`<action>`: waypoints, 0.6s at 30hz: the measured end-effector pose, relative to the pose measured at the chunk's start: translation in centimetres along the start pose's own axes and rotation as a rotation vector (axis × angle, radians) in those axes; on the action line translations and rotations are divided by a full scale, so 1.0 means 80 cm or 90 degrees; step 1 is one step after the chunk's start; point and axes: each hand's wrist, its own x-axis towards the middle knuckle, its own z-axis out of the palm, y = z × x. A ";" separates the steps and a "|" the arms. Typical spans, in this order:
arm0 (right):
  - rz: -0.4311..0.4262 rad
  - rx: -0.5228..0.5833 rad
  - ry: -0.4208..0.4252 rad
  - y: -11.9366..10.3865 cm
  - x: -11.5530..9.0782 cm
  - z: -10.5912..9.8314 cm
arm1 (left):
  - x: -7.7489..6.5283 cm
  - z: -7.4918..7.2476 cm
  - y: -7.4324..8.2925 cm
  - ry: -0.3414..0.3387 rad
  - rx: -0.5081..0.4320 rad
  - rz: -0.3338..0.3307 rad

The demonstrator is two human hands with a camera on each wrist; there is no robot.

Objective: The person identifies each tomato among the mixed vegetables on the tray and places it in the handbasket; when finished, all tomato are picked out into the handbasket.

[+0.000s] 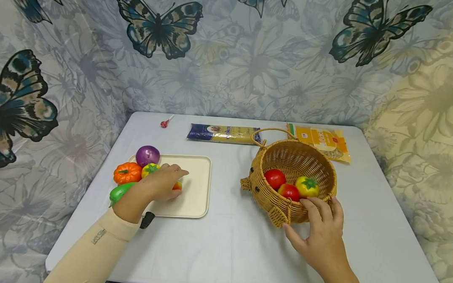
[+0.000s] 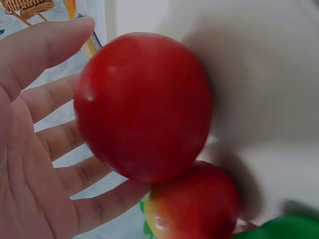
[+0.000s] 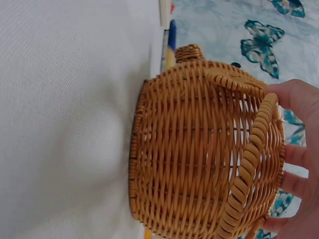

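Note:
My left hand (image 1: 163,183) reaches over a cream tray (image 1: 199,186). In the left wrist view, its loosely spread fingers and thumb stand around a smooth red round fruit (image 2: 144,107). A red-yellow fruit (image 2: 194,204) with green leaves sits right beside it. My right hand (image 1: 321,236) holds the near rim of an animal-shaped wicker basket (image 1: 273,202), fingers over the edge and thumb outside by the handle (image 3: 246,172). Inside the basket lie a red fruit (image 1: 274,178), a smaller red one (image 1: 289,192) and a yellow fruit (image 1: 308,187) with a green leafy top.
Along the tray's left side are a purple round vegetable (image 1: 148,155), an orange pumpkin (image 1: 128,173) and a long green vegetable (image 1: 119,192). At the back lie a lollipop (image 1: 165,123), a blue-and-yellow packet (image 1: 223,133) and an orange-yellow bag (image 1: 321,141), partly behind the basket.

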 end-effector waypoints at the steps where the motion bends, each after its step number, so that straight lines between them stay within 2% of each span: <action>1: 0.000 0.000 0.000 0.000 0.000 0.000 | -0.002 0.001 -0.001 0.000 -0.002 -0.003; 7: 0.002 -0.002 -0.003 0.000 0.000 0.000 | -0.010 0.008 -0.003 -0.001 -0.017 -0.013; 18: 0.011 0.000 -0.006 -0.002 0.000 0.000 | -0.016 0.015 -0.009 0.002 -0.007 0.004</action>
